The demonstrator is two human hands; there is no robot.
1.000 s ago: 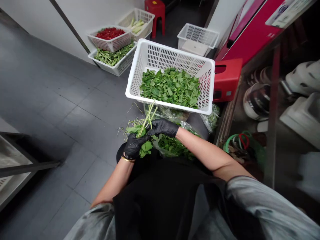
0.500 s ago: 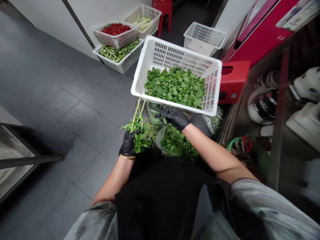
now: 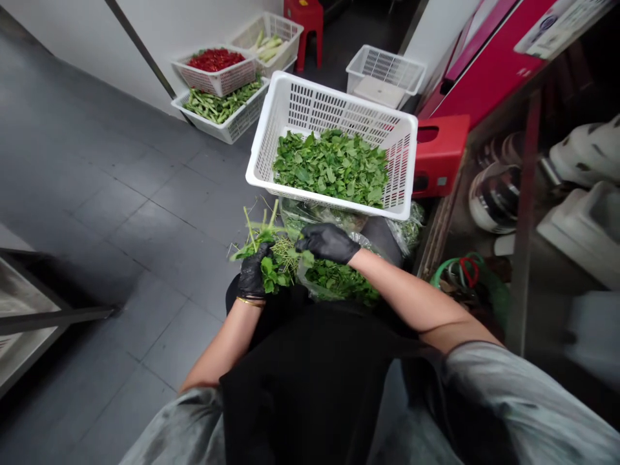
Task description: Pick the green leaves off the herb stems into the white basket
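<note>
A bunch of leafy greens (image 3: 274, 276) is held in the black-gloved left hand (image 3: 252, 274), just left of centre frame, its gripped stems partly hidden by the fingers. The gloved right hand (image 3: 329, 243) is curled just beside it; whether a sprig is pinched there cannot be told for blur. Bagged greens (image 3: 334, 278), lower centre, are partly covered by the right forearm (image 3: 407, 297).

One cam, on my head, facing forward and steeply down. Near view: my apron (image 3: 310, 387) fills bottom center, left hand (image 3: 252, 271) and right hand (image 3: 328, 243) mid-frame, basket (image 3: 339, 110) above, floor (image 3: 121, 168) left.
</note>
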